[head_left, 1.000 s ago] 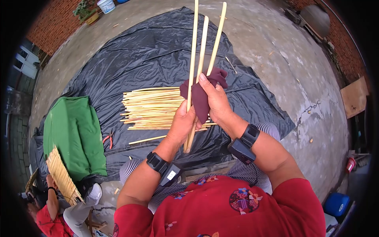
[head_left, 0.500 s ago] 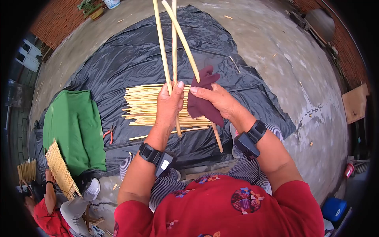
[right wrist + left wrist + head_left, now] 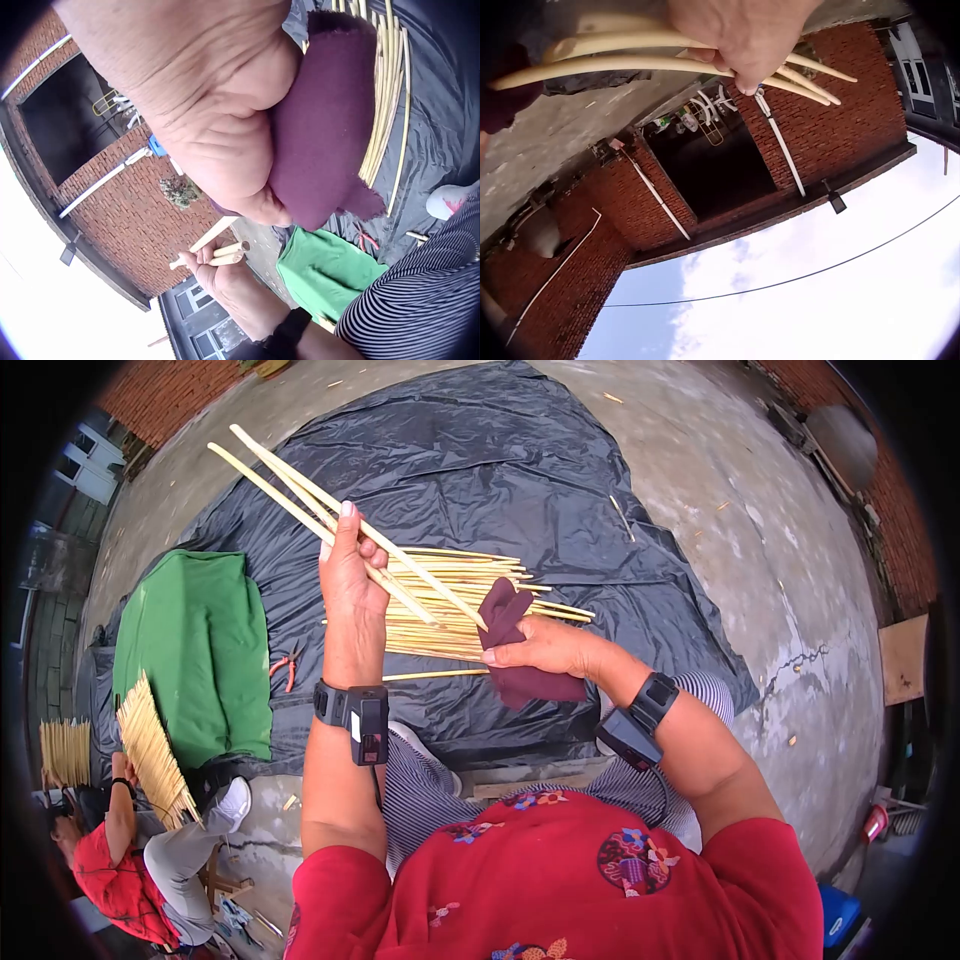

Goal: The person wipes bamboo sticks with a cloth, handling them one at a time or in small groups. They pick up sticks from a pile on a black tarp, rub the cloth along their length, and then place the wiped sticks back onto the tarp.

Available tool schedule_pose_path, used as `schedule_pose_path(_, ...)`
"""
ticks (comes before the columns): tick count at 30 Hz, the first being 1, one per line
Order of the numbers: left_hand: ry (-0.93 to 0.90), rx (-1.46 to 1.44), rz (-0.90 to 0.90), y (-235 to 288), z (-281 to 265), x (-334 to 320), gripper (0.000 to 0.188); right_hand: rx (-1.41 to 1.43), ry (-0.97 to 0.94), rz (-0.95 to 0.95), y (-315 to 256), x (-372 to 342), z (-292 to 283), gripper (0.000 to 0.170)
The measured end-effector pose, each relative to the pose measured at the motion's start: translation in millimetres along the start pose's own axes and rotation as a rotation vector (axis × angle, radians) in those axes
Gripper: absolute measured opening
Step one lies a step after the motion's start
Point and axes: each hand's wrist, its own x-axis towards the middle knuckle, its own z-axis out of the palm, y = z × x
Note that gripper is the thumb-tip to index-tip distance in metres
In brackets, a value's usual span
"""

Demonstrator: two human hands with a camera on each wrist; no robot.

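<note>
Pale peeled sticks (image 3: 290,500) slant up to the left in the head view, gripped by the left hand (image 3: 355,575) with its thumb laid along them. One stick's lower end reaches the dark purple cloth (image 3: 540,682), which the right hand (image 3: 550,647) pinches between thumb and fingers. In the left wrist view the left hand (image 3: 742,30) closes round the sticks (image 3: 622,64). The right wrist view has the right hand (image 3: 217,112) holding the cloth (image 3: 322,127), which hides its fingertips. Beneath both hands lies a pile of similar sticks (image 3: 430,635).
Black plastic sheeting (image 3: 420,460) covers the concrete ground (image 3: 720,540). To the left are a green cloth (image 3: 190,650) and red-handled pliers (image 3: 290,670). At lower left another person (image 3: 120,880) sits beside a woven stick panel (image 3: 150,750); a blue container (image 3: 838,912) stands at lower right.
The left hand has moved up and left with the sticks, which now tilt leftward. The hands are farther apart, and the right hand with the cloth is slightly lower.
</note>
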Motion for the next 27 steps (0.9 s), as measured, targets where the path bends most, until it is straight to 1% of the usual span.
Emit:
schedule_pose_path(1,0.027,0.009,-0.003,2.9,0.5,-1.3,0.018,-0.078,0.019,-0.01,1.2,0.8,0.5,0.046)
schedule_pose_path(2,0.055,0.019,-0.008,4.2,1.9,-3.6,0.018,-0.052,0.019,-0.003,0.9,1.4,2.2,0.046)
schedule_pose_path(4,-0.028,0.03,-0.108,-3.5,6.9,-12.9,0.018,0.002,0.025,0.012,-0.7,1.5,5.3,0.046)
schedule_pose_path(6,-0.17,0.021,-0.209,-16.7,9.6,-23.5,0.023,0.206,-0.031,0.018,-7.3,1.7,8.4,0.046)
schedule_pose_path(7,-0.205,0.021,-0.25,-21.8,13.9,-30.7,0.024,0.307,-0.059,0.02,-9.9,1.9,9.2,0.046)
schedule_pose_path(8,-0.241,0.021,-0.289,-25.1,17.6,-36.1,0.024,0.344,-0.086,0.027,-9.3,3.1,8.8,0.046)
schedule_pose_path(10,-0.246,0.062,-0.288,-27.6,19.9,-40.5,0.024,0.42,-0.142,0.04,-5.4,7.2,8.3,0.046)
schedule_pose_path(11,-0.248,0.084,-0.288,-27.0,19.3,-40.6,0.025,0.402,-0.126,0.045,-4.9,7.2,9.9,0.047)
schedule_pose_path(14,-0.166,0.092,-0.189,-23.3,9.6,-29.8,0.023,0.172,-0.071,-0.033,1.9,8.0,9.5,0.047)
schedule_pose_path(15,-0.1,0.106,-0.15,-20.3,6.6,-23.4,0.021,-0.009,0.036,-0.047,13.0,10.1,9.1,0.048)
schedule_pose_path(18,0.039,0.191,-0.058,-10.8,-1.3,-13.2,0.018,-0.727,0.026,0.097,17.6,11.0,-11.8,0.05)
schedule_pose_path(20,0.088,0.328,0.033,-3.1,-0.4,-12.2,0.018,-0.952,0.151,0.258,0.2,5.4,-15.1,0.051)
schedule_pose_path(21,0.057,0.409,0.04,-2.1,0.6,-14.1,0.018,-1.06,0.215,0.343,-5.5,3.1,-15.5,0.052)
schedule_pose_path(22,0.025,0.489,0.045,-3.2,2.5,-17.7,0.018,-0.869,0.279,0.224,-3.2,5.6,-19.5,0.051)
schedule_pose_path(24,-0.054,0.619,-0.044,-14.4,6.3,-30.8,0.019,-0.484,0.398,-0.006,5.4,10.9,-31.8,0.049)
schedule_pose_path(26,-0.122,0.71,-0.139,-28.5,10.3,-46.2,0.022,0.084,0.4,-0.211,-11.7,8.7,-21.8,0.045)
schedule_pose_path(27,-0.155,0.77,-0.175,-33.8,14.6,-54.0,0.021,0.191,0.436,-0.256,-25.4,1.2,-15.3,0.044)
